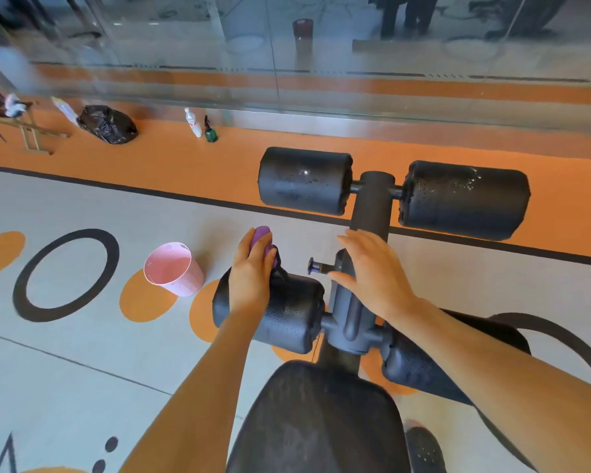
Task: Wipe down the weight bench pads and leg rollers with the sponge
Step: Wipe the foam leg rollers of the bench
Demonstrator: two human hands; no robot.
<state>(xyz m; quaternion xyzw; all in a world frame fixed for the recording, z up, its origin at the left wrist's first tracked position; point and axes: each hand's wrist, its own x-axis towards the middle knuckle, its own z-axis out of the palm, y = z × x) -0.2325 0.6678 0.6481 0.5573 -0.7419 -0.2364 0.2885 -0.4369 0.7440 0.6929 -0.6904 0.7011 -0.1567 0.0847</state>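
My left hand grips a purple sponge and presses it on top of the near left leg roller, a black padded cylinder. My right hand rests flat with fingers apart on the grey upright post of the bench. The near right roller lies partly under my right forearm. Two far foam rollers, the far left roller and the far right roller, carry shiny wet specks. The black seat pad fills the bottom centre.
A pink bucket stands on the floor left of the bench. Along the glass wall are a white bottle, a green spray bottle, a black bin bag and a wooden stand. An adjustment pin sticks out of the post.
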